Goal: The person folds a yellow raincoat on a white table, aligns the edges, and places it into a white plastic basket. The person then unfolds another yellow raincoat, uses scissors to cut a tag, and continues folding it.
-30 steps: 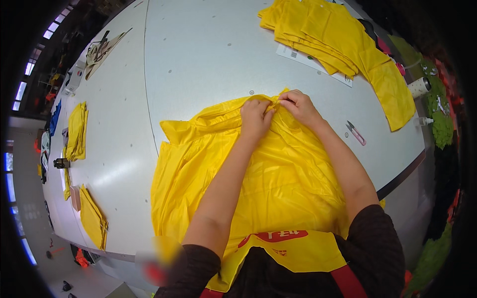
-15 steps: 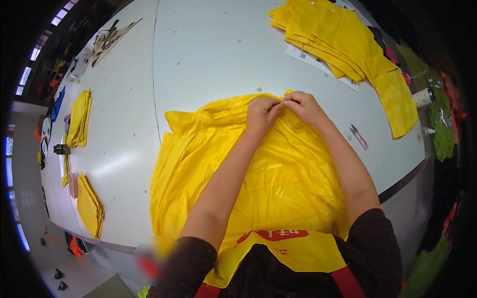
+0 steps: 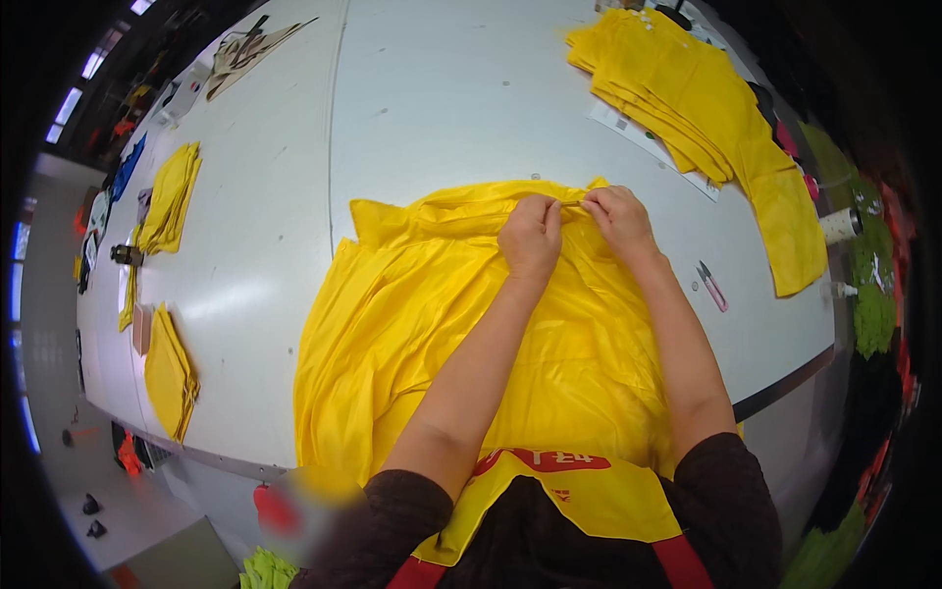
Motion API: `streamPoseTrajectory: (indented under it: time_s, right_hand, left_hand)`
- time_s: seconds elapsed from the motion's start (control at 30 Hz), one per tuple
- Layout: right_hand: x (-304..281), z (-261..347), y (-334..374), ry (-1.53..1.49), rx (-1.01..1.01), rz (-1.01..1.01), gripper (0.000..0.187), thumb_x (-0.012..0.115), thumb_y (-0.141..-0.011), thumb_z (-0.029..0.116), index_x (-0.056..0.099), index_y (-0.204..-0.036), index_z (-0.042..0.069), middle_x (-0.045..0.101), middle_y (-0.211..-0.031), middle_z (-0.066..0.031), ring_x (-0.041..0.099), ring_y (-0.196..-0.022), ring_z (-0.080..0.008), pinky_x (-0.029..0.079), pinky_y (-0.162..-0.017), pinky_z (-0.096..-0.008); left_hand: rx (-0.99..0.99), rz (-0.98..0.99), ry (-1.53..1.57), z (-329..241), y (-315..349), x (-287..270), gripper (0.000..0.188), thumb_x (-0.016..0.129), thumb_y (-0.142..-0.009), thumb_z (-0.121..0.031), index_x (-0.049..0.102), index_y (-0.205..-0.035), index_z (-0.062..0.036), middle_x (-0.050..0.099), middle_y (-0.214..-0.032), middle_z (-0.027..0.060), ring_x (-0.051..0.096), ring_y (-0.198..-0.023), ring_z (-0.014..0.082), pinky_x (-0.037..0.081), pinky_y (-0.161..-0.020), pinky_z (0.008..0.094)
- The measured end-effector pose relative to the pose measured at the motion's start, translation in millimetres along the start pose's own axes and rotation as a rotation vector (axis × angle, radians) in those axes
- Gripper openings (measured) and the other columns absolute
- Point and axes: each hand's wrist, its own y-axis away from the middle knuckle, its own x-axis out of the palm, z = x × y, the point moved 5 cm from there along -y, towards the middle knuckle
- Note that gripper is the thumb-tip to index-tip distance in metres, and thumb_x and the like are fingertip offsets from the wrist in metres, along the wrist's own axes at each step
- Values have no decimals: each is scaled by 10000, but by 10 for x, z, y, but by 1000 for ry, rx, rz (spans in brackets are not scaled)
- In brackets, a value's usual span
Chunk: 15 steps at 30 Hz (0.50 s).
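Note:
A large yellow garment [image 3: 412, 324] of thin, shiny fabric lies crumpled across the table in front of me and hangs toward my body. At its far edge, my left hand [image 3: 531, 234] is closed in a pinch on the fabric. Just right of it, my right hand [image 3: 618, 218] pinches the same edge. Between the fingertips runs a short, thin dark strip [image 3: 573, 204], too small to name. To the right of my right forearm lie small thread snips [image 3: 713, 287] with a pink handle, touched by neither hand.
Stacked yellow fabric pieces [image 3: 677, 88] lie at the far right over a white sheet [image 3: 638, 137]. A thread cone [image 3: 841, 227] is beyond them near the table edge. Folded yellow pieces [image 3: 169, 201] lie on the left, and a beige cloth item [image 3: 250, 54] at the far left.
My hands have moved slightly apart along the garment's edge, and the thin dark strip now shows between them. The whole view has shifted a little.

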Motion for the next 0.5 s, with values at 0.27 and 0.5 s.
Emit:
streamPoseTrajectory:
  time_s: [0.27, 0.5]
  right_hand:
    - [-13, 163, 26, 140, -46, -13, 89, 632, -791, 139, 592, -831, 70, 604, -786, -65, 554, -783, -260, 471, -704, -357]
    - [-71, 344, -37, 130, -223, 42, 98, 661, -734, 134, 584, -748, 76, 585, -756, -46, 554, -782, -238, 474, -692, -351]
  left_hand:
    - [113, 49, -138, -72, -12, -60, 95, 616, -811, -153, 600, -780, -65, 611, -733, 104, 593, -645, 300, 459, -572, 373]
    - [156, 222, 12, -53, -84, -70, 111, 600, -823, -164, 600, -810, -54, 625, -712, 133, 595, -665, 334, 464, -590, 413]
